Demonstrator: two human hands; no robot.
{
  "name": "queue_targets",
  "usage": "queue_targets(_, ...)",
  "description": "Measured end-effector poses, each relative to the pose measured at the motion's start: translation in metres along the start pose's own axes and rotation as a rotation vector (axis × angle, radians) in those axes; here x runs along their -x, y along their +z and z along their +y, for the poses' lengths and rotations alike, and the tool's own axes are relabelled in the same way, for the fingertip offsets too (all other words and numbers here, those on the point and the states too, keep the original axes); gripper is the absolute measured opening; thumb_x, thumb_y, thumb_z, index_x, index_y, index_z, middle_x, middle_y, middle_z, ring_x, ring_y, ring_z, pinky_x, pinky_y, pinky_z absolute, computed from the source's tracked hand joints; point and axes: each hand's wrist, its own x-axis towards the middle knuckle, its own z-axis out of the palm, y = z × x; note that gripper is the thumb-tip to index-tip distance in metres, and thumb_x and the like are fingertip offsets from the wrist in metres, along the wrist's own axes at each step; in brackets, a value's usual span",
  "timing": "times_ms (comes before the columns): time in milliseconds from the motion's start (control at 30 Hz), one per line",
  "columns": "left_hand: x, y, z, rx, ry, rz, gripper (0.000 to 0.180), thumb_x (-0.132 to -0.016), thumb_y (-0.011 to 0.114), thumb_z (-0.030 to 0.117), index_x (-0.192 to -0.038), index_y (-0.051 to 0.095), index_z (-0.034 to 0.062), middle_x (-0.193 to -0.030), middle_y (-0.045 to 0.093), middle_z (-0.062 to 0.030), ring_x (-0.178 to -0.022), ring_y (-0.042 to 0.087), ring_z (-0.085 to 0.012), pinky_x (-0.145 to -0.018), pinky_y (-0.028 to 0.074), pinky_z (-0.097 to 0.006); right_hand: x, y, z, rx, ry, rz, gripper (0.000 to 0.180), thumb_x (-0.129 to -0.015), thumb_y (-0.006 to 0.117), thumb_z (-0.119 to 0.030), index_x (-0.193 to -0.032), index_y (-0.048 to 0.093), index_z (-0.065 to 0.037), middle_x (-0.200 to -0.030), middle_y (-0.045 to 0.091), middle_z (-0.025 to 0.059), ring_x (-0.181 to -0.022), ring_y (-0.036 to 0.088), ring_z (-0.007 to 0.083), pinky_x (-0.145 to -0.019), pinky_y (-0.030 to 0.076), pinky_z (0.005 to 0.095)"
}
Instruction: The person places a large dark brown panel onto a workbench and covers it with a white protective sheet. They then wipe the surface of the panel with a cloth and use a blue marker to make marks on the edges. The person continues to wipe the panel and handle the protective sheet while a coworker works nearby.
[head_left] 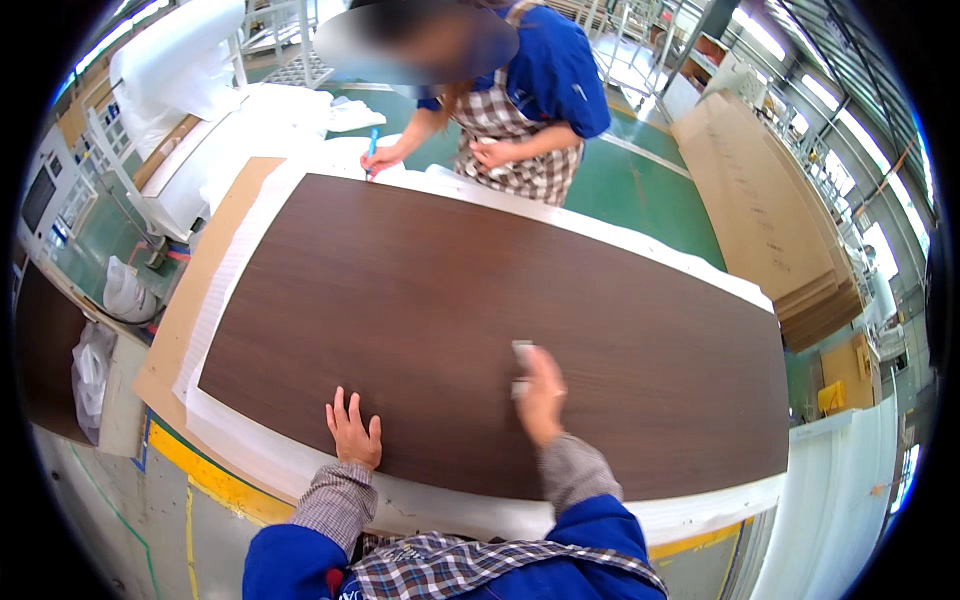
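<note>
A large dark brown wood-grain panel (430,270) lies flat in front of me on white foam sheeting (222,318). My left hand (354,434) rests on the panel close to its near edge, fingers spread and holding nothing. Farther right, my right hand (543,392) is closed around a small pale wiping cloth (521,351), pressed to the panel's surface. Most of the cloth is hidden under my fingers, so its full shape cannot be made out.
Across the panel stands a co-worker in a checked apron (512,135), holding a blue pen (374,141) at the far edge. Brown cardboard sheets (755,200) lean at the right. Rolled white foam (178,55) sits at the far left, above a white jug (128,292).
</note>
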Motion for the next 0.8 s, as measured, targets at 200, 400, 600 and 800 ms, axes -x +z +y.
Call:
queue_targets(200,-0.017,-0.002,-0.025,0.028,-0.008,0.058,0.060,-0.088,0.039,0.044,-0.125,0.038,-0.0024,-0.139,0.024,-0.0277,-0.129,0.024,-0.0403,-0.106,0.012,-0.053,0.004,0.198,-0.145,-0.115,-0.762,-0.647,0.039,-0.085,0.053,-0.019,-0.120,0.051,-0.001,-0.131,0.045,0.0138,-0.125,0.039,0.0291,-0.103,0.031,0.0456)
queue_targets(400,-0.040,0.008,-0.051,0.006,-0.086,0.003,0.061,-0.084,0.045,0.045,-0.123,0.041,-0.0016,-0.139,0.024,-0.0278,-0.128,0.024,-0.0413,-0.106,0.012,-0.054,-0.092,0.260,-0.121,0.155,-0.731,-0.441,0.044,-0.085,0.052,-0.028,-0.121,0.047,-0.004,-0.127,0.043,0.0110,-0.123,0.033,0.0343,-0.094,0.027,0.0633)
queue_targets(600,-0.055,0.014,-0.075,-0.042,-0.080,-0.029,0.061,-0.088,0.038,0.047,-0.123,0.041,-0.0031,-0.139,0.024,-0.0262,-0.128,0.024,-0.0411,-0.106,0.012,-0.055,-0.201,0.220,0.019,0.568,-0.111,-0.162,0.052,-0.084,0.053,-0.038,-0.123,0.043,-0.005,-0.130,0.041,0.0123,-0.119,0.034,0.0323,-0.094,0.024,0.0596)
queue_targets(800,-0.052,0.006,-0.099,-0.017,-0.035,0.005,0.057,-0.086,0.043,0.039,-0.126,0.039,-0.0014,-0.140,0.023,-0.0250,-0.128,0.024,-0.0409,-0.106,0.012,-0.055,-0.118,0.035,0.161,0.948,0.385,-0.111,0.048,-0.091,0.041,-0.039,-0.131,0.039,-0.013,-0.139,0.034,0.0108,-0.128,0.027,0.0327,-0.094,0.022,0.0654)
